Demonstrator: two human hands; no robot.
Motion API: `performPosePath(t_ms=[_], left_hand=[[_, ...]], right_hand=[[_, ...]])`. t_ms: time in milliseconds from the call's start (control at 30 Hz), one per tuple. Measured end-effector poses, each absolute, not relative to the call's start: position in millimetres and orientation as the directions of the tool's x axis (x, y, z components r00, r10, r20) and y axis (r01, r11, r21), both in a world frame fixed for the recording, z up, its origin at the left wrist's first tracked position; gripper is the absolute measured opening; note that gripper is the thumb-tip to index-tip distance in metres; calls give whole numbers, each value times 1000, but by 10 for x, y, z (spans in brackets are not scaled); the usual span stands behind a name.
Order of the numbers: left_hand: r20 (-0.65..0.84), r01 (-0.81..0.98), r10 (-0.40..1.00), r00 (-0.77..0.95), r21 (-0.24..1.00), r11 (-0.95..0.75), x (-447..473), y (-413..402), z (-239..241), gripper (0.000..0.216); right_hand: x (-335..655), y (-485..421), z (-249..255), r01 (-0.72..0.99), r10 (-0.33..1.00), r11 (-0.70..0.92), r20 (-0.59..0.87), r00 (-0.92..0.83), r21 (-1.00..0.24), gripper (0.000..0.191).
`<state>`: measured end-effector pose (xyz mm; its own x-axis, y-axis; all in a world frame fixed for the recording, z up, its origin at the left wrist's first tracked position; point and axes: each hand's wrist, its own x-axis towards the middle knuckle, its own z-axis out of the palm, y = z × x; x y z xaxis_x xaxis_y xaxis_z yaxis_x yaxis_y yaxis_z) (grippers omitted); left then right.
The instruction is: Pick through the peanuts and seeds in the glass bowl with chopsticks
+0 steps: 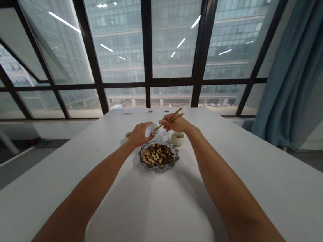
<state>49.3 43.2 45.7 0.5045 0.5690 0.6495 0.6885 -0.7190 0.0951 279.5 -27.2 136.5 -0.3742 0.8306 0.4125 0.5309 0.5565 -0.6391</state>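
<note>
My left hand (140, 134) is closed round a small white cup (151, 129), held just above the far rim of a glass bowl (176, 159). The bowl holds a mix of pale and dark pieces, nuts or beans. My right hand (176, 124) grips a pair of wooden chopsticks (169, 120), whose tips point left into the white cup. Both hands hover over the far side of the bowl, close together.
A small cream cup (177, 138) stands right of the bowl, another small cup (128, 135) peeks out left of my left hand, and a white one (163, 135) sits behind the bowl. The white table (149, 212) stretches toward me. Papers (129, 110) lie at its far edge by the windows; a blue curtain (298, 65) hangs at right.
</note>
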Motion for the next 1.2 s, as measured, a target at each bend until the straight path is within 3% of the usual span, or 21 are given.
performPosePath(t_ms=[233, 467, 700, 1000, 1200], left_hand=[[619, 721, 632, 466, 148, -677, 534, 437, 512, 67], [474, 844, 785, 399, 145, -517, 547, 491, 544, 61], [322, 925, 900, 295, 141, -353, 531, 610, 475, 61], [542, 858, 774, 326, 175, -484, 84, 467, 203, 44], [662, 860, 710, 239, 195, -471, -124, 167, -23, 34]], right_hand=[[2789, -335, 1435, 621, 832, 548, 443, -334, -561, 43], [2904, -346, 1511, 566, 824, 524, 546, -149, -636, 41], [2987, -459, 1595, 566, 902, 430, 304, -308, -703, 36], [2864, -328, 1421, 583, 905, 381, 162, -393, -717, 34], [2874, -314, 1372, 598, 928, 271, 41, -369, -754, 37]])
